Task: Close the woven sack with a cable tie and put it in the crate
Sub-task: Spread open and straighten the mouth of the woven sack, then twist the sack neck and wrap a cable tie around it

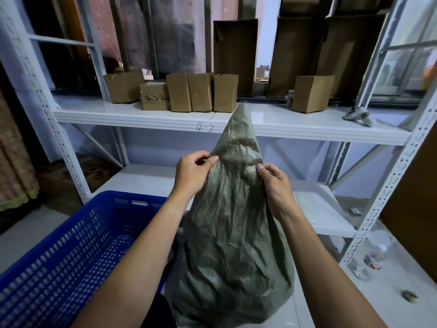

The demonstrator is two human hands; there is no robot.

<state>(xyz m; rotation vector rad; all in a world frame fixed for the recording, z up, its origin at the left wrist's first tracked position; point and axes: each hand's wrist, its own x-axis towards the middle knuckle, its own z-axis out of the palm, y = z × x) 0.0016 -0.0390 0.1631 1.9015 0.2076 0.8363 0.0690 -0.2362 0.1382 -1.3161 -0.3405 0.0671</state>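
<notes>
A grey-green woven sack (231, 245) stands upright on the floor in front of me, its top drawn up into a narrow point that reaches the shelf edge. My left hand (194, 174) pinches the sack's left edge just below the point. My right hand (275, 185) grips the fabric on the right side at the same height. A blue perforated plastic crate (78, 252) stands on the floor to the left of the sack, with nothing visible inside it. No cable tie is in view.
A white metal shelving unit (307, 131) stands behind the sack, with several brown cardboard boxes (179, 92) on its upper shelf and a grey handheld device (358, 116) at the right. A clear plastic bottle (376, 256) lies on the floor at right.
</notes>
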